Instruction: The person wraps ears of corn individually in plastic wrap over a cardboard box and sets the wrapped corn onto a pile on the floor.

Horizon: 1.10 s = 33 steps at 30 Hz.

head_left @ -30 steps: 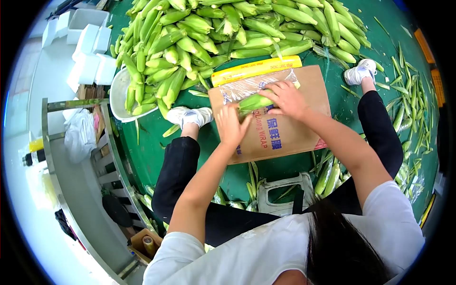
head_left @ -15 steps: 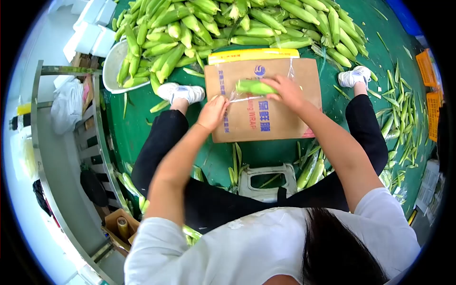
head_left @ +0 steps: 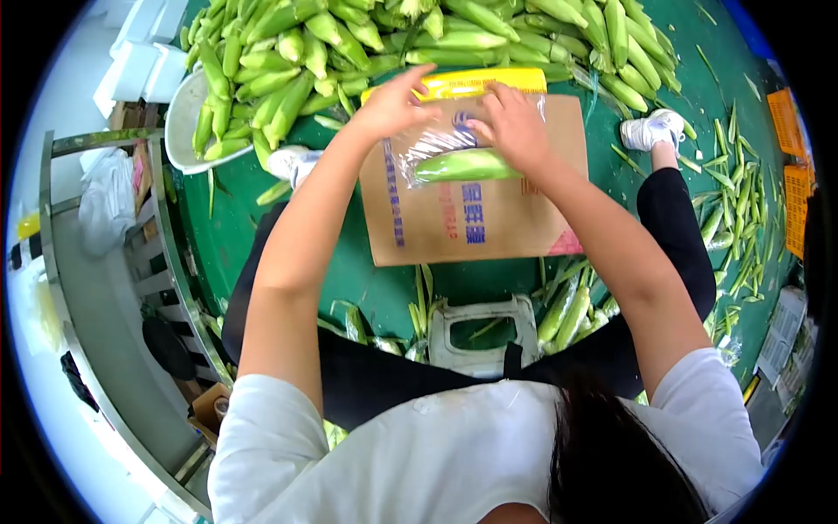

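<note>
- Corn ear [head_left: 464, 165] lying on the cardboard box [head_left: 524, 231], clear film [head_left: 410, 150] reaching from it toward the yellow box [head_left: 467, 85].
- Left hand [head_left: 394, 106]: fingers apart, near the yellow box's left end.
- Right hand [head_left: 517, 131]: fingers bent, beside the ear; cannot tell whether they grip film.
- Unwrapped corn pile [head_left: 463, 39] beyond.

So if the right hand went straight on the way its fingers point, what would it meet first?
Probably the yellow strip along the carton's far edge; the right hand's height above it is unclear.
</note>
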### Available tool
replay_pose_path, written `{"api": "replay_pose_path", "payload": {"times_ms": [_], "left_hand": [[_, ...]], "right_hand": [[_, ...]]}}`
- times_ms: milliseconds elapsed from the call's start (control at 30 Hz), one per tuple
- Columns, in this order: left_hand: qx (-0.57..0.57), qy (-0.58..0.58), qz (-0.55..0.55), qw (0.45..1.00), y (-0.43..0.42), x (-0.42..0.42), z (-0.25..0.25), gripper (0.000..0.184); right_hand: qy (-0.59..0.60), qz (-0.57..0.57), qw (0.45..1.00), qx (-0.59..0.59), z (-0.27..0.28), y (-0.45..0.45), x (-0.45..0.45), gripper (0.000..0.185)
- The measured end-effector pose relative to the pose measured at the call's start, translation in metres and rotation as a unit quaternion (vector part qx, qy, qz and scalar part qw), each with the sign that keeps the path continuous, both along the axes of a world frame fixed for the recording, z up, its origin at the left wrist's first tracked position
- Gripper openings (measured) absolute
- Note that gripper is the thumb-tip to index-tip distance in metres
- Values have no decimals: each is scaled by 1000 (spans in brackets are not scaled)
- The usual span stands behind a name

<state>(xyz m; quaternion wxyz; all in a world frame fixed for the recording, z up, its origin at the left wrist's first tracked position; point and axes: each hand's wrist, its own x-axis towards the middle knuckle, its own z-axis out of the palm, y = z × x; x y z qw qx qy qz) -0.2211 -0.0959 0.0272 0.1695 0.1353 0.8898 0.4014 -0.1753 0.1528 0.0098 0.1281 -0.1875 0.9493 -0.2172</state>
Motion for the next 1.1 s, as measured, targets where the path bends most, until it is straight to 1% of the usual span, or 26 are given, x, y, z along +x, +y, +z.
{"api": "replay_pose_path", "payload": {"times_ms": [33, 67, 100, 133, 167, 200, 267, 300, 333, 367, 467, 500, 533, 600, 633, 667, 733, 800, 867, 900, 933, 1000, 1033, 1067, 1100], "left_hand": [[-20, 76, 24, 997, -5, -13, 9, 62], [-36, 148, 47, 987, -6, -21, 15, 59], [-19, 127, 47, 991, -1, -25, 18, 55], [0, 103, 44, 994, 9, -31, 18, 51], [60, 23, 34, 997, 20, -37, 3, 46], [56, 2, 12, 998, 38, -36, 2, 42], [63, 51, -93, 992, 69, -35, -10, 35], [19, 88, -152, 984, 82, -33, -20, 33], [-25, 128, -213, 968, 94, -32, -33, 32], [-62, 90, -253, 961, 107, -28, -45, 35], [-99, 186, -215, 954, 127, 7, -78, 37], [-133, 232, -227, 936, 128, 14, -79, 39], [-143, 251, -242, 926, 129, 24, -79, 40], [-162, 297, -267, 902, 136, 44, -73, 44], [-166, 278, -275, 905, 138, 53, -65, 47], [-167, 285, -280, 902, 140, 55, -62, 47], [-171, 295, -278, 898, 140, 57, -63, 46], [-164, 295, -259, 905, 143, 75, -62, 47], [-162, 285, -264, 907, 150, 109, -64, 50], [-195, 297, -222, 908, 153, 125, -68, 56], [-202, 290, -201, 914, 153, 138, -66, 57], [-209, 289, -139, 924, 161, 152, -61, 59], [-191, 281, -161, 927, 163, 171, -63, 62], [-172, 271, -187, 929, 162, 198, -65, 64], [-72, 266, -214, 937, 160, 225, -63, 70]], "right_hand": [[-75, -43, 996, 4, 6, -5, -11, 53], [33, -4, 999, 5, 1, -11, -1, 53], [139, 33, 990, 11, -13, -16, 25, 54], [240, 69, 968, 22, -21, -16, 37, 55], [224, 67, 972, 35, -19, -15, 33, 57], [205, 64, 976, 45, -14, -18, 31, 59], [168, 71, 982, 49, -19, -21, 27, 62], [150, 81, 984, 45, -29, -21, 18, 63], [134, 88, 986, 40, -17, -25, 12, 64], [-76, 65, 994, 42, -4, -27, 16, 67], [-109, 117, 987, -30, 7, -17, 39, 61], [-136, 126, 982, -48, 5, -13, 43, 62], [-177, 171, 969, -37, 2, -12, 48, 63], [-249, 262, 932, -12, -1, -8, 55, 64], [-386, 336, 859, -6, -9, -11, 71, 66], [-510, 399, 762, -1, -9, -20, 97, 68], [-621, 407, 665, -74, 34, -3, 167, 76], [-571, 410, 707, -78, 45, 14, 222, 69], [-649, 387, 627, -188, 62, 42, 239, 60], [-704, 314, 603, -203, 74, 49, 248, 58], [-700, 281, 579, -309, 75, 61, 262, 61], [-661, 190, 581, -434, 80, 75, 280, 63], [-689, 73, 521, -499, 88, 86, 276, 64], [-699, -47, 446, -556, 95, 96, 275, 66], [-635, -64, 448, -626, 91, 107, 270, 66]]}}
